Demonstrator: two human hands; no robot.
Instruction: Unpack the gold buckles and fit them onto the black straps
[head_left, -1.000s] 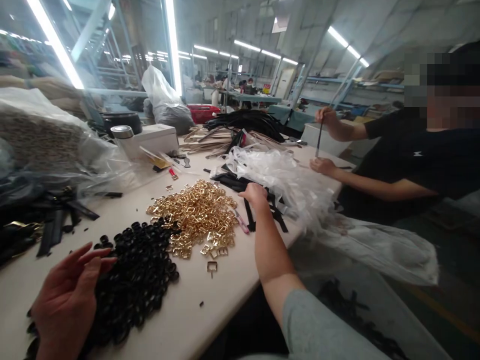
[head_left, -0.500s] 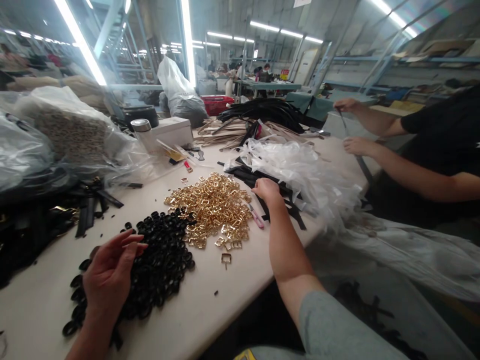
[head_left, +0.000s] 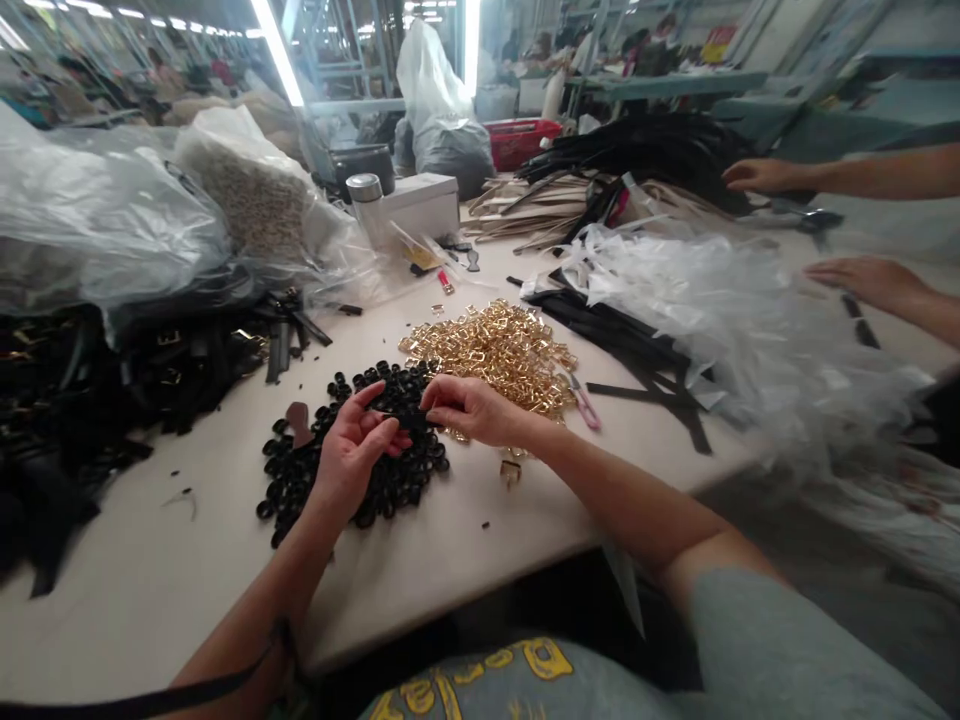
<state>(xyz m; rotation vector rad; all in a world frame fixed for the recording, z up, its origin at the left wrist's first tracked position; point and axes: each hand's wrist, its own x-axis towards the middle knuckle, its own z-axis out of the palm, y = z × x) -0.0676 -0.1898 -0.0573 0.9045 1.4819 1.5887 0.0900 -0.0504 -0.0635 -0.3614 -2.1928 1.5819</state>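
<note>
- Head view: two hands meet over one heap of black rings on the pale surface; the left hand and right hand pinch one small black piece between closed fingers, its long axis running left to right.
- One heap of gold buckles lies just beyond; one pink snips beside it; a co-worker's two hands rest far right.

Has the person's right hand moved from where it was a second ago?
Yes. The right hand left the black straps beyond the gold buckle pile and came to the near side of it, meeting the left hand over the black rings.
</note>
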